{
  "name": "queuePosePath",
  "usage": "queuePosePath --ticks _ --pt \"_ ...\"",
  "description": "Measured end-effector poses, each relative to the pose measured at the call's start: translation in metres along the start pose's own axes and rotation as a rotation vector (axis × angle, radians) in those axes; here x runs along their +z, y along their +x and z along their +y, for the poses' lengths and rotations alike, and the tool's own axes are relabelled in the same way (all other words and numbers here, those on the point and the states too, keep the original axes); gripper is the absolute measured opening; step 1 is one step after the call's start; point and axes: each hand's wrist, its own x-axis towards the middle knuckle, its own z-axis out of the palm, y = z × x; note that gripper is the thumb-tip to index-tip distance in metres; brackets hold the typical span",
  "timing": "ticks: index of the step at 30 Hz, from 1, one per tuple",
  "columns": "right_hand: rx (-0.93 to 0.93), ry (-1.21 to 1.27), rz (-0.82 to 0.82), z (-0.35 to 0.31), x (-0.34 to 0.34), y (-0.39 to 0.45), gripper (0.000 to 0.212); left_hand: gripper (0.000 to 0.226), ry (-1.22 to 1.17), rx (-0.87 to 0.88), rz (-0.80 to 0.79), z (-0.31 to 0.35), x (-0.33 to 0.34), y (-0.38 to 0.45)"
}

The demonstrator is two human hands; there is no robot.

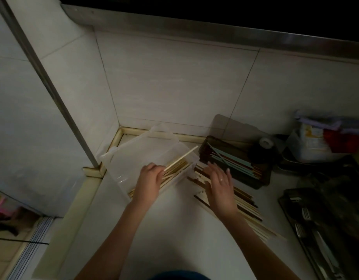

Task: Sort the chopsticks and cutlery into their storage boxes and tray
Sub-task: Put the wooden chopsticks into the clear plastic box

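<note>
Dim light falls on a pale desk point(174, 229) set into a corner of tiled wall, seen from above. Toward the left stands a clear plastic storage box point(122, 168), its lid tipped back, with pale wooden chopsticks already lying lengthwise along its near side. Over it the left hand point(149, 177) pinches one light chopstick point(182, 157) in curled fingers, the stick angled up and to the right across the box's right edge. Just right of the box, a loose pile of chopsticks point(245, 209), pale and dark mixed, lies fanned across the desk, and the right hand point(221, 183) rests on it with fingers spread and fairly straight, gripping nothing. Behind that hand sits a dark box point(261, 178) holding teal and brown chopsticks. At the far right edge a dark cutlery tray point(316, 229) holds forks, hard to make out in the gloom. To do this step well, the held stick probably wants turning parallel with those already inside, then lowering flat so it does not bridge the rim, while the right hand steadies the pile and separates the next matching pale one.
</note>
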Motion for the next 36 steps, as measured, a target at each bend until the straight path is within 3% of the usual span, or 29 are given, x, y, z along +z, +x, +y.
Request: queuePosePath --ticks 6,19,29,32,36 --pt "0.233 -0.047 -0.218 0.030 0.006 -0.036 0.024 0.020 0.100 -0.133 -0.107 -0.023 -0.001 -0.002" --pt "0.256 -0.028 -0.412 0.036 0.021 -0.063 0.030 0.037 0.087 -0.235 -0.063 -0.014 0.000 -0.008" --pt "0.169 -0.193 -0.405 0.026 0.018 -0.056 0.034 0.030 0.058 0.091 -0.004 0.041 0.012 -0.013" --pt "0.180 -0.156 -0.344 0.026 0.013 -0.055 0.027 0.029 0.054 0.214 -0.060 0.053 0.017 -0.019" --pt "0.134 -0.138 -0.269 0.029 0.008 -0.050 0.038 0.035 0.095 0.410 -0.183 0.058 0.031 -0.024"
